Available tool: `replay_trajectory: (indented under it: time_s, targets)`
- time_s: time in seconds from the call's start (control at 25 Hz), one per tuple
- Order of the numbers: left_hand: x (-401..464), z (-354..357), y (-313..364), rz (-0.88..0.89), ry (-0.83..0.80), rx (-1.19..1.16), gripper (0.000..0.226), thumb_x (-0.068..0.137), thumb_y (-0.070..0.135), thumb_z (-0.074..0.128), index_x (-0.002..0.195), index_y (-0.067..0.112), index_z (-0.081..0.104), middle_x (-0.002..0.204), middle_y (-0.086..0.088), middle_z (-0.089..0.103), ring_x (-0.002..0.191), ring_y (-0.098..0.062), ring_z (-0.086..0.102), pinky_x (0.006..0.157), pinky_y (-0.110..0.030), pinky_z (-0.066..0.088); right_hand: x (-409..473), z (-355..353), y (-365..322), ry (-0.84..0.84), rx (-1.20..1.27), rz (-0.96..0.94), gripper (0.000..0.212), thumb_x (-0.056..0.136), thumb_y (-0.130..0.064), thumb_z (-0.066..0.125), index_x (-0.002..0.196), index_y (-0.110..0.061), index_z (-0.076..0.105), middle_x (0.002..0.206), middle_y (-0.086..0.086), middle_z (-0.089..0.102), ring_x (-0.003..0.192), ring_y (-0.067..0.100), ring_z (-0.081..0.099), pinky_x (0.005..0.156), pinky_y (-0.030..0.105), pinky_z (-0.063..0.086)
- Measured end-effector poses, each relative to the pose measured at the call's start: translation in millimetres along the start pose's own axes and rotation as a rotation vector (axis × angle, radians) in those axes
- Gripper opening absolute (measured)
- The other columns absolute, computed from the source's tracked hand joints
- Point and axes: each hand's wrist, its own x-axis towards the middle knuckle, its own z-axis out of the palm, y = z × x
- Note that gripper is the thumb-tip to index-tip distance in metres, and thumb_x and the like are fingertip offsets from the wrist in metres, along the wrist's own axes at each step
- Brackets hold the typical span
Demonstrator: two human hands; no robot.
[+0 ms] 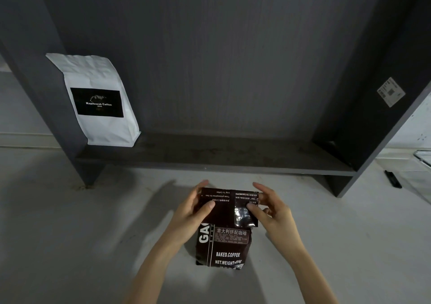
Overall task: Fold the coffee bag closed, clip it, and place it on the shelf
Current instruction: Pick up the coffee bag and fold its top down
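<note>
White bag [98,103] on dark shelf [221,156]

A: The whole scene is looking dim and greyish, isn't it?

B: Yes, though the white coffee bag [98,98] is standing out as the brightest patch. Soft shadows are spreading on the desk [70,233] left of the dark coffee bag [224,233], fanning from the hands.

A: Any glare?

B: A small shine is glinting on that dark bag's foil fold. The shelf [210,159] uprights are bowing outward toward the edges, and fine print is blurring slightly.
</note>
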Motion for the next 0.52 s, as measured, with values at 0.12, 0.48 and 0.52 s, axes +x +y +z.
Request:
replay_trajectory:
  time_s: [0.12, 0.48, 0.52]
  targets:
    - [0.2, -1.4, -5.7, -0.021, 0.043, 0.029, 0.025, 0.081, 0.021, 0.060, 0.103, 0.033, 0.057, 0.101, 0.018, 0.064, 0.090, 0.012, 0.061, 0.068, -0.003, 0.045, -1.9, 4.5, 7.7, -0.071, -0.084, 0.058, 0.029, 0.079, -0.016, 0.065, 0.100, -0.033, 0.057, 0.101, -0.006, 0.067, 0.098, 0.015, 0.061, 0.087, 0.045, 0.048]
    - [-8.7, -7.9, -22.7, -0.041, 0.089, -0.029, 0.023, 0.080, 0.010, 0.061, 0.096, 0.026, 0.064, 0.091, 0.018, 0.073, 0.093, 0.002, 0.064, 0.071, -0.005, 0.046, -4.6, 3.2, 25.0, -0.004, 0.027, 0.145, 0.023, 0.076, -0.012, 0.068, 0.087, -0.031, 0.064, 0.099, 0.005, 0.070, 0.083, 0.022, 0.067, 0.079, 0.037, 0.054]
    - [-9.1, -8.2, -23.6, -0.046, 0.099, -0.038, 0.022, 0.079, 0.011, 0.062, 0.093, 0.028, 0.065, 0.090, 0.019, 0.074, 0.092, 0.003, 0.064, 0.070, -0.004, 0.046, -4.9, 2.8, 26.4, 0.001, 0.039, 0.143, 0.022, 0.075, -0.011, 0.069, 0.084, -0.031, 0.066, 0.094, 0.004, 0.071, 0.082, 0.021, 0.067, 0.077, 0.034, 0.054]
